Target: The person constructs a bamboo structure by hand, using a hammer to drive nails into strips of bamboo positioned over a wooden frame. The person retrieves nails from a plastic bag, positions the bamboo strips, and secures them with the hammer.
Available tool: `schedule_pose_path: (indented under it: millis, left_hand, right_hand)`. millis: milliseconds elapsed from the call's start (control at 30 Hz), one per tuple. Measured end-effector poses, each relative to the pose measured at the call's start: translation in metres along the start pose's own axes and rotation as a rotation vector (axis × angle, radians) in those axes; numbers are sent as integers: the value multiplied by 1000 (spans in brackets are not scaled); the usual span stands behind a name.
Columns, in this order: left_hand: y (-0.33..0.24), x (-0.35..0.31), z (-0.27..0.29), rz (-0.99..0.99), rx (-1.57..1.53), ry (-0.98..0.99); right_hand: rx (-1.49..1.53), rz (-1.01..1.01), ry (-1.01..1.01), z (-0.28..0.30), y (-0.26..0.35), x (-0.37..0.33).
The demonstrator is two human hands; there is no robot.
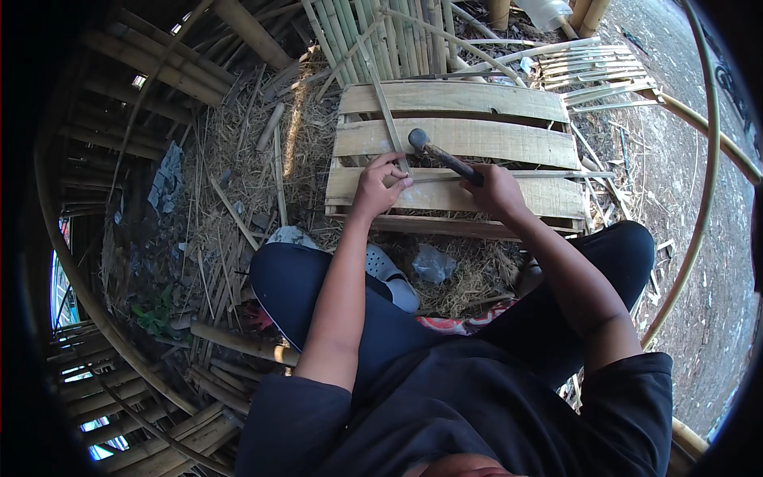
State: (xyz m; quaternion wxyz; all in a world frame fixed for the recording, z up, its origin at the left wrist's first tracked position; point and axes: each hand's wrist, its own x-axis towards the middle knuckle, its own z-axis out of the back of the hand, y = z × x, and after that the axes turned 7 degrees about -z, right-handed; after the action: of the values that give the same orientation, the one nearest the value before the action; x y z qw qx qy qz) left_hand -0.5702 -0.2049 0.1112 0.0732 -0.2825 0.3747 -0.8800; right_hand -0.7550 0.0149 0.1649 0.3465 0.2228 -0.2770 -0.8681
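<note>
My right hand (497, 191) is closed round the dark grip of a hammer (445, 157). Its metal head hovers over a low slatted wooden bench (453, 97), left of that hand. At the bench's near left part, my left hand (379, 188) pinches the near end of a long bamboo strip (387, 111), which runs away from me past the far edge. A second bamboo strip (548, 174) lies crosswise over the near slat and meets the first at my left fingertips. Whether a nail is also between those fingers is too small to tell.
Split bamboo slats in a panel (397, 40) stand beyond the bench. Another slatted bamboo piece (592, 67) lies at the far right. Straw and scraps (238, 151) cover the ground on the left. A clear plastic bag (434, 263) lies between my legs, near a grey clog (389, 270).
</note>
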Motion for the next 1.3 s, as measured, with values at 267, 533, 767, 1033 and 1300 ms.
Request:
schedule_pose_path:
  millis: [267,533,767,1033,1300]
  left_hand:
    - [-11,4,2,16,49,39]
    - [-5,3,3,89,162,102]
    - [-6,4,8,189,17,90]
    - [0,1,6,222,0,31]
    - [0,2,8,260,4,56]
  right_hand:
    - [-62,-34,48,4,-2,13]
    - [-179,129,61,6,-10,26]
    - [-190,182,56,4,-16,31]
    - [-183,151,75,0,-14,31]
    - [-192,125,95,-1,-10,32]
